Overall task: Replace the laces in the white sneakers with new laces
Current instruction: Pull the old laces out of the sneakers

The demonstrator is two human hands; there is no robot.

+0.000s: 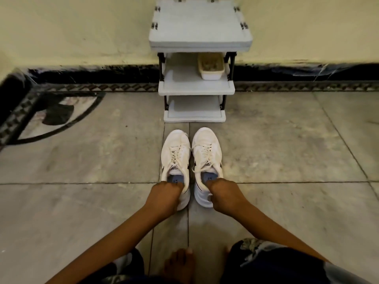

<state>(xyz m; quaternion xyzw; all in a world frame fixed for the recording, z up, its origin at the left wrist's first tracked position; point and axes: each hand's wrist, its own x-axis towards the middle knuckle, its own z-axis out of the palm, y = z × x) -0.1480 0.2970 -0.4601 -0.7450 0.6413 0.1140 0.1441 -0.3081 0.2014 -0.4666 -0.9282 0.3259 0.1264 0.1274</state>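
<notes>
- Grey tiled floor; white rack at far wall, tub on its middle shelf.
- Laced left sneaker and right sneaker side by side on floor near rack, toes far.
- Gripping: left hand, fingers curled into left sneaker's heel collar; right hand likewise on right sneaker.

The left sneaker and right sneaker are standing side by side on the floor, toes pointing away from me, white with dark side marks, white laces threaded, ends hanging loose.
</notes>
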